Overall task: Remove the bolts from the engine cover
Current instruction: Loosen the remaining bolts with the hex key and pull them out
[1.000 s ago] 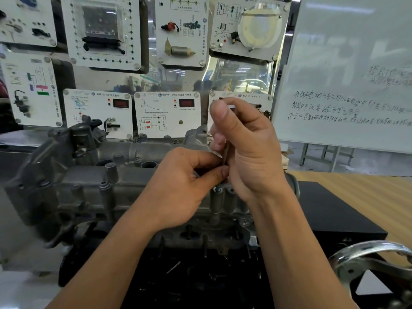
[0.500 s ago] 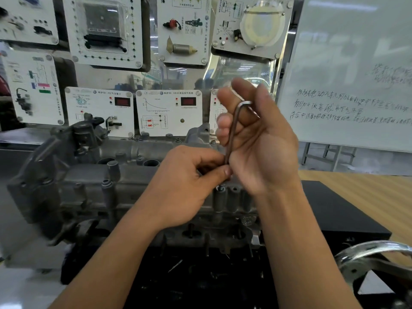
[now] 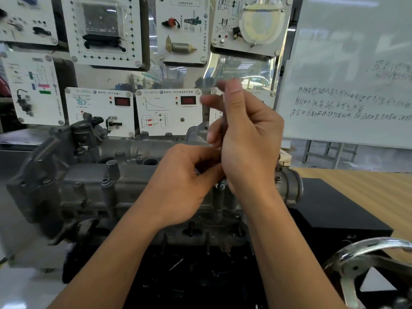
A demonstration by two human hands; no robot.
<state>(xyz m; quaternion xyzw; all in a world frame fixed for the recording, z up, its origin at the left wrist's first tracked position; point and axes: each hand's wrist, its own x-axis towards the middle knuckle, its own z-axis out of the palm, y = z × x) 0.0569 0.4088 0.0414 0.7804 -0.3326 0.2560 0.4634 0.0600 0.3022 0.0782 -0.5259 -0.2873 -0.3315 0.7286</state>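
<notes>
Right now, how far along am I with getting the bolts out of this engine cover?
Done: nothing I can confirm; no loose bolts are in view. In hand: your right hand grips the hex key upright above a front bolt, your left hand pinching its lower end, tip hidden. Left: other bolt heads sit along the engine cover, so most of the job probably remains.

Panels [image 3: 168,112] crowd behind the engine cover [image 3: 89,181]; its left top lies open.
</notes>
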